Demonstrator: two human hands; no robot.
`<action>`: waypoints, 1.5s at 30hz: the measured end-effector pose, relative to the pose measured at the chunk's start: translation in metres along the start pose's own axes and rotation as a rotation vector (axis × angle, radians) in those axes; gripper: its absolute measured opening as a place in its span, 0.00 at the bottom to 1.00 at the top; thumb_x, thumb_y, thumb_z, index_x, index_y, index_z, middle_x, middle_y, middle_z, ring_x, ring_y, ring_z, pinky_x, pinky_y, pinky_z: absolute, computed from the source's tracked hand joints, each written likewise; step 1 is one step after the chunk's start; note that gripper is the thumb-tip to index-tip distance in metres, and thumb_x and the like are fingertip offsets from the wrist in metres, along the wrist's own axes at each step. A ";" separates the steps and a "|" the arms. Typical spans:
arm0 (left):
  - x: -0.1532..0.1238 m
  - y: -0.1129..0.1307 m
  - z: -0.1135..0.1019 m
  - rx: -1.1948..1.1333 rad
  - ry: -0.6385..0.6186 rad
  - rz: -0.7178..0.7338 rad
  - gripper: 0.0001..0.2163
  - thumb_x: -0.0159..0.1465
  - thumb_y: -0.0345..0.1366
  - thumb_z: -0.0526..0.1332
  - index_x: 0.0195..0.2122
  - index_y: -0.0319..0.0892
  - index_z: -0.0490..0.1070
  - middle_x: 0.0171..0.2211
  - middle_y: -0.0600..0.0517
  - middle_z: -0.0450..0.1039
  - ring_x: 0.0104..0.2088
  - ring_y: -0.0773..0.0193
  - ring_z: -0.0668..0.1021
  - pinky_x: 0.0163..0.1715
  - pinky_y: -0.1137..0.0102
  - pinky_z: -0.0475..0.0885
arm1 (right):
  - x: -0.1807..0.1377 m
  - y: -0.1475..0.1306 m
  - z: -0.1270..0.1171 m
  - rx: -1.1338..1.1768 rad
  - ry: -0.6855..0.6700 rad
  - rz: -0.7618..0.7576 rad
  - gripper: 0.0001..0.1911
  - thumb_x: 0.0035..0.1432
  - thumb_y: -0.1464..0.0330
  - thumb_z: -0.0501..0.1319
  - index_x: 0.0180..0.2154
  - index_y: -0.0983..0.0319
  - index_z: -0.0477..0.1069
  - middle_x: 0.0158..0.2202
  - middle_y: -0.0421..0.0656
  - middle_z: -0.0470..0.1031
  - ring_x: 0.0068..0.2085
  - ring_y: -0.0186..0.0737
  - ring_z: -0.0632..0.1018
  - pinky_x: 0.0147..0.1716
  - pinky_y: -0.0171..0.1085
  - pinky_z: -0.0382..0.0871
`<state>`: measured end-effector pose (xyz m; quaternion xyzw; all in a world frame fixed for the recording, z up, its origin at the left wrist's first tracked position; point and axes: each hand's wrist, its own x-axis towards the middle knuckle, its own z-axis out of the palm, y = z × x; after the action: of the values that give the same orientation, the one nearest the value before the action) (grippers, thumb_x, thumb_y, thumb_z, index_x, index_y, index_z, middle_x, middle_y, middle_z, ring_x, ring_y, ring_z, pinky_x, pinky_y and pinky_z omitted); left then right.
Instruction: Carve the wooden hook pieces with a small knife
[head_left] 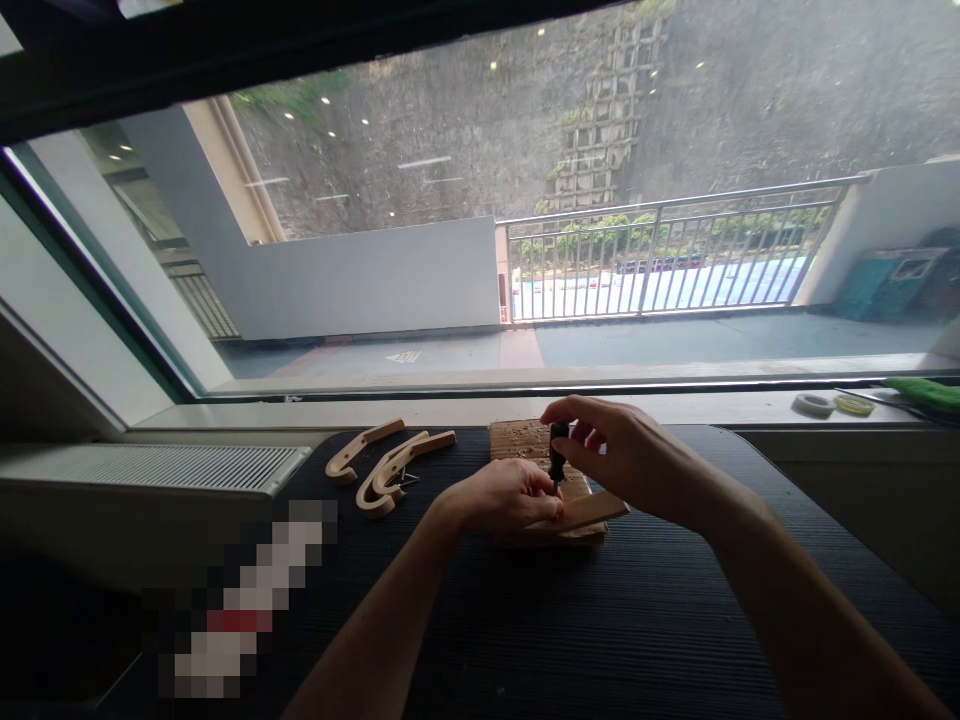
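Note:
My right hand grips the black handle of a screwdriver, which stands upright with its tip pointing down. Under it lies a flat strip of light wood, resting on a piece of corrugated cardboard strewn with small wood crumbs. With fingers closed, my left hand holds the wooden piece down close to the screwdriver's tip; its fingers hide part of the wood and the tip itself. Left of the cardboard lie several curved wooden hooks, and small metal pins or screws show beside them.
The dark table stands against a white window sill. On the sill's right lie tape rolls and a green cloth. A white radiator is on the left. A pixelated patch covers the lower left.

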<state>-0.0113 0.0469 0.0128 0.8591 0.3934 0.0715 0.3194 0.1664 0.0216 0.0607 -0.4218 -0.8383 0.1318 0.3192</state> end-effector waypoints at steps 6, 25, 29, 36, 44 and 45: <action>-0.001 0.002 -0.001 0.022 0.010 0.012 0.13 0.57 0.43 0.56 0.37 0.42 0.74 0.35 0.53 0.74 0.35 0.64 0.73 0.32 0.74 0.64 | -0.003 0.000 -0.005 0.024 -0.019 -0.083 0.12 0.58 0.70 0.55 0.41 0.57 0.73 0.36 0.39 0.74 0.34 0.33 0.73 0.32 0.31 0.64; 0.000 0.000 0.001 0.040 0.014 0.020 0.13 0.58 0.42 0.55 0.35 0.41 0.75 0.33 0.53 0.74 0.32 0.66 0.73 0.29 0.75 0.63 | -0.001 -0.001 -0.006 -0.002 0.009 -0.073 0.10 0.58 0.68 0.56 0.41 0.58 0.73 0.34 0.38 0.75 0.32 0.32 0.73 0.31 0.30 0.64; 0.001 0.000 0.002 0.042 0.017 0.007 0.13 0.57 0.42 0.56 0.36 0.42 0.76 0.35 0.53 0.74 0.33 0.65 0.73 0.31 0.74 0.64 | -0.002 0.001 -0.007 -0.015 0.019 -0.099 0.10 0.58 0.68 0.56 0.39 0.58 0.74 0.35 0.39 0.75 0.33 0.33 0.73 0.32 0.31 0.64; -0.001 0.003 0.000 0.017 -0.005 -0.023 0.12 0.57 0.42 0.56 0.36 0.44 0.75 0.34 0.53 0.75 0.33 0.65 0.73 0.30 0.74 0.64 | 0.000 0.002 -0.006 -0.055 0.031 -0.055 0.06 0.56 0.65 0.58 0.34 0.58 0.73 0.29 0.37 0.73 0.29 0.32 0.71 0.27 0.31 0.61; 0.000 -0.001 0.001 0.023 0.005 0.036 0.13 0.58 0.43 0.55 0.35 0.41 0.75 0.34 0.53 0.73 0.33 0.66 0.72 0.30 0.75 0.64 | -0.002 -0.003 -0.007 -0.075 0.015 -0.014 0.07 0.56 0.64 0.57 0.33 0.59 0.71 0.26 0.37 0.71 0.26 0.32 0.69 0.24 0.32 0.60; 0.000 -0.001 0.000 0.019 0.002 0.033 0.13 0.58 0.43 0.55 0.35 0.41 0.75 0.35 0.53 0.73 0.33 0.65 0.72 0.30 0.75 0.64 | -0.002 -0.004 -0.007 -0.052 0.004 -0.025 0.07 0.56 0.65 0.57 0.34 0.59 0.72 0.28 0.38 0.72 0.27 0.32 0.70 0.25 0.32 0.61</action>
<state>-0.0118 0.0468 0.0123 0.8684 0.3800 0.0737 0.3098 0.1695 0.0169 0.0674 -0.4197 -0.8461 0.1052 0.3113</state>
